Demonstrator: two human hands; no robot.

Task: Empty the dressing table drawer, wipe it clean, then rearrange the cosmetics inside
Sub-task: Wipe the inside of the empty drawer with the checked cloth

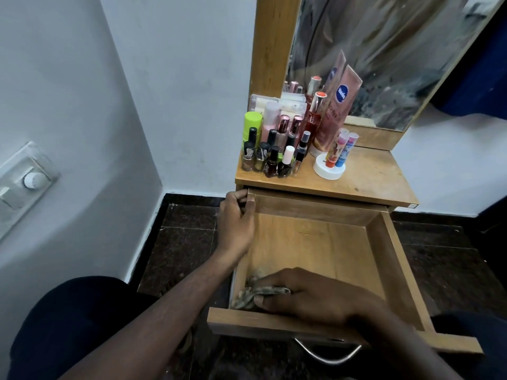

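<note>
Crumpled cloth [253,295] lies under right hand's [310,294] grip, inside drawer [384,259].

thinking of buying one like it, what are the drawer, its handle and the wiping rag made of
Drawer: likely wood-look laminate board, matte, with printed grain. Handle: looks like metal, a shiny silver curved bar. Rag: soft crumpled fabric with a faded pattern, under the right hand.
</note>
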